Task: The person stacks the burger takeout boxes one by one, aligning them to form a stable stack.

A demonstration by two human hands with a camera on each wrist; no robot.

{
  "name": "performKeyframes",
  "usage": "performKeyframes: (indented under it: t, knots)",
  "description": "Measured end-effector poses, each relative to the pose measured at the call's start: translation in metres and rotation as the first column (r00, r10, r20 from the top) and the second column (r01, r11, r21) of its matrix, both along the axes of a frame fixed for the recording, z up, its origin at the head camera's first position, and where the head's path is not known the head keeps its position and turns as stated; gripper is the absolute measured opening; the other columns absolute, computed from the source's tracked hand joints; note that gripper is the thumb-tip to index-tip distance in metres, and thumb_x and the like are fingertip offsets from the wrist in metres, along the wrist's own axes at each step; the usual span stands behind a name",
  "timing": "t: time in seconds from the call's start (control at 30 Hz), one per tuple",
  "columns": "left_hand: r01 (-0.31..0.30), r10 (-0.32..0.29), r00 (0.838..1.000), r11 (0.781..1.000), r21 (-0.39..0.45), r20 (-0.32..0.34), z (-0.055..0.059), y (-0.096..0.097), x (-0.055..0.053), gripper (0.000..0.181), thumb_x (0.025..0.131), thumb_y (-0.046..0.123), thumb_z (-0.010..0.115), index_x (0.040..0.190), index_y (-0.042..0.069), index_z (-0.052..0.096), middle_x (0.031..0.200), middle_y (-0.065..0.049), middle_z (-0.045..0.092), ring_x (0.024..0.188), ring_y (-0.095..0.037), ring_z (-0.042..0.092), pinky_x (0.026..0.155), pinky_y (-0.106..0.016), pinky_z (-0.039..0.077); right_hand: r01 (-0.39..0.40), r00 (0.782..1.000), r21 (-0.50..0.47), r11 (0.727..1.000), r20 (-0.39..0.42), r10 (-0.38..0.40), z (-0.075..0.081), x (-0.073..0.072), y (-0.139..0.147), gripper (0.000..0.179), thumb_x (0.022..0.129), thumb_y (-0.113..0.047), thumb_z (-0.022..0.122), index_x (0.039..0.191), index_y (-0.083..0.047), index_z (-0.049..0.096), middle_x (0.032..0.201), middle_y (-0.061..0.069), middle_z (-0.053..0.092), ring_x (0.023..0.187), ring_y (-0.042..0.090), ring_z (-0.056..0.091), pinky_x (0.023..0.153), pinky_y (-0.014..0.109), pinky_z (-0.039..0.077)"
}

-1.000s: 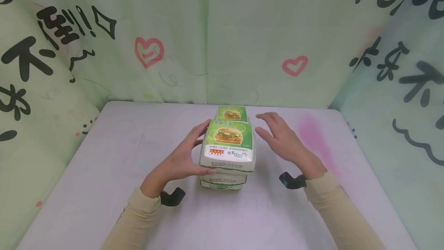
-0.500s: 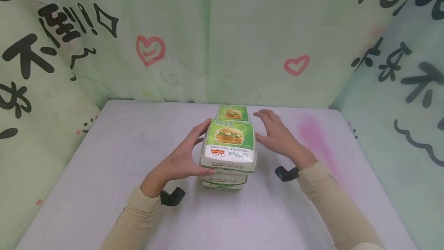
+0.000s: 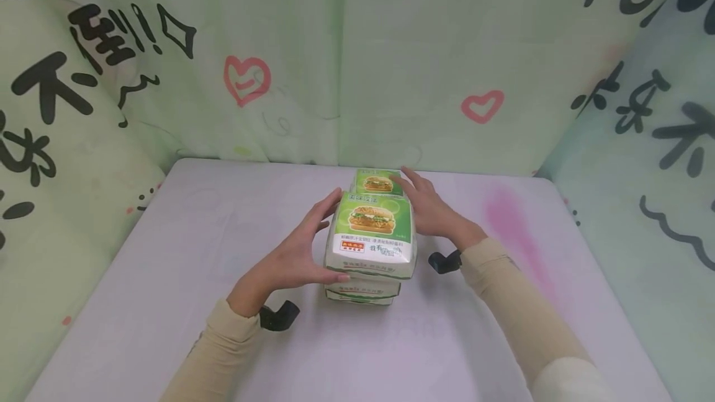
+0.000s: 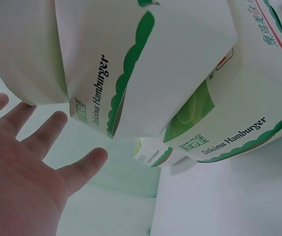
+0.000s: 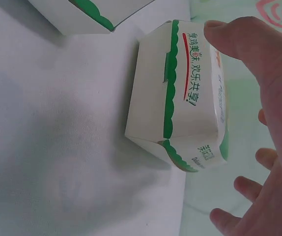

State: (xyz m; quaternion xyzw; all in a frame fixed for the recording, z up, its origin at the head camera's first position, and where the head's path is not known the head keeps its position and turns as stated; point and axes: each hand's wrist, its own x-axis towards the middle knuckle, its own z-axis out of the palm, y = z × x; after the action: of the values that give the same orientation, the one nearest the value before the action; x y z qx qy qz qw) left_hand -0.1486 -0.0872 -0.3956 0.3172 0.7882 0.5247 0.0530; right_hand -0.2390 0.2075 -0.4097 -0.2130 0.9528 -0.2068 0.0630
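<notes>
Spanning the left side of the upper front box (image 3: pixel 373 234), my left hand (image 3: pixel 290 259) has its thumb at the near left corner; from the left wrist I see its fingers (image 4: pixel 84 169) spread apart and mostly straight, and I cannot tell how firmly they press. That box has a green and white top with a burger picture and sits on a lower box (image 3: pixel 363 291), whose near side shows beneath it.

My right hand (image 3: pixel 434 206) reaches past the front stack to the rear box (image 3: pixel 374 181), which rests on the pale surface (image 3: pixel 475 340) directly behind. Its fingers are apart too: the right wrist view puts the thumb at the box's upper edge, while the other fingertips stand off the far side. Behind everything I have a green curtain (image 3: pixel 402 36) with red hearts and black lettering.
</notes>
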Motion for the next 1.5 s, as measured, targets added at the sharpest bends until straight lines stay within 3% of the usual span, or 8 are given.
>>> performKeyframes:
  t: [0.17, 0.37, 0.53, 0.67, 0.83, 0.93, 1.23, 1.5]
  knots:
    - [0.006, -0.006, 1.0, 1.0, 0.007, 0.0, 0.001, 0.0, 0.0, 0.127, 0.065, 0.017, 0.093, 0.16, 0.026, 0.01, 0.164, 0.009, 0.016, 0.151, -0.016, 0.023, 0.12, -0.051, 0.032, -0.013, 0.999, 0.016, 1.0, 0.031, 0.012, -0.005, -0.004, -0.001, 0.091, 0.084, -0.039, 0.072, 0.156, -0.01, 0.026, 0.165, 0.021, 0.006, 0.148, 0.051, 0.014, 0.115, 0.07, 0.024]
    - [0.004, -0.005, 1.0, 1.0, 0.008, 0.019, 0.0, -0.001, 0.0, 0.126, 0.065, 0.016, 0.093, 0.159, 0.031, 0.01, 0.164, 0.01, 0.017, 0.15, -0.016, 0.023, 0.119, -0.054, 0.031, 0.012, 0.998, 0.065, 0.998, 0.063, -0.016, -0.012, -0.005, -0.001, 0.096, 0.083, -0.043, 0.073, 0.157, -0.012, 0.022, 0.165, 0.02, 0.01, 0.147, 0.049, 0.016, 0.114, 0.068, 0.027]
    - [0.002, -0.002, 1.0, 1.0, 0.007, 0.017, 0.0, -0.001, 0.0, 0.126, 0.065, 0.017, 0.093, 0.159, 0.031, 0.011, 0.164, 0.01, 0.017, 0.15, -0.016, 0.023, 0.119, -0.054, 0.031, 0.012, 1.0, 0.076, 0.997, 0.002, -0.012, -0.014, -0.009, -0.002, 0.092, 0.08, -0.043, 0.075, 0.153, -0.01, 0.03, 0.164, 0.02, 0.012, 0.147, 0.048, 0.017, 0.115, 0.067, 0.028]
    - [0.003, -0.003, 1.0, 1.0, -0.001, 0.006, 0.0, -0.001, -0.001, 0.126, 0.065, 0.017, 0.093, 0.159, 0.029, 0.01, 0.164, 0.009, 0.017, 0.151, -0.017, 0.023, 0.12, -0.052, 0.031, -0.006, 1.0, 0.078, 0.997, 0.0, 0.006, -0.013, -0.012, -0.003, 0.091, 0.083, -0.041, 0.073, 0.155, -0.007, 0.027, 0.165, 0.019, 0.013, 0.148, 0.047, 0.017, 0.118, 0.063, 0.026]
    - [0.002, -0.002, 1.0, 1.0, -0.009, 0.009, 0.001, 0.0, -0.002, 0.127, 0.065, 0.018, 0.093, 0.16, 0.024, 0.01, 0.165, 0.008, 0.016, 0.151, -0.018, 0.023, 0.12, -0.052, 0.031, 0.012, 1.0, 0.115, 0.993, 0.027, -0.015, -0.015, -0.012, -0.003, 0.091, 0.085, -0.041, 0.072, 0.158, -0.016, 0.023, 0.163, 0.016, 0.017, 0.147, 0.044, 0.02, 0.117, 0.062, 0.029]
    - [-0.004, 0.004, 1.0, 1.0, -0.009, 0.02, 0.001, -0.001, -0.001, 0.127, 0.065, 0.018, 0.093, 0.159, 0.029, 0.01, 0.164, 0.009, 0.017, 0.151, -0.017, 0.023, 0.12, -0.052, 0.03, 0.026, 1.0, 0.128, 0.991, 0.003, -0.027, -0.015, -0.013, -0.004, 0.088, 0.084, -0.039, 0.073, 0.156, -0.018, 0.027, 0.159, 0.017, 0.021, 0.144, 0.042, 0.024, 0.114, 0.062, 0.033]
    - [0.023, -0.023, 1.0, 1.0, 0.004, 0.021, 0.001, -0.007, 0.0, 0.127, 0.065, 0.023, 0.093, 0.159, 0.033, 0.009, 0.164, 0.011, 0.016, 0.151, -0.018, 0.022, 0.12, -0.056, 0.029, 0.063, 0.996, 0.079, 0.995, 0.052, -0.067, -0.019, -0.009, 0.0, 0.087, 0.081, -0.043, 0.075, 0.153, -0.022, 0.032, 0.164, 0.02, 0.01, 0.149, 0.047, 0.014, 0.113, 0.07, 0.028]
    - [0.02, -0.02, 1.0, 1.0, 0.016, 0.024, 0.002, -0.009, 0.001, 0.12, 0.068, 0.023, 0.091, 0.159, 0.032, 0.012, 0.164, 0.011, 0.018, 0.151, -0.019, 0.023, 0.12, -0.055, 0.03, 0.093, 0.995, -0.001, 0.996, 0.039, -0.093, -0.021, -0.005, 0.005, 0.085, 0.078, -0.043, 0.078, 0.149, -0.017, 0.039, 0.16, 0.021, 0.021, 0.146, 0.044, 0.023, 0.113, 0.067, 0.032]
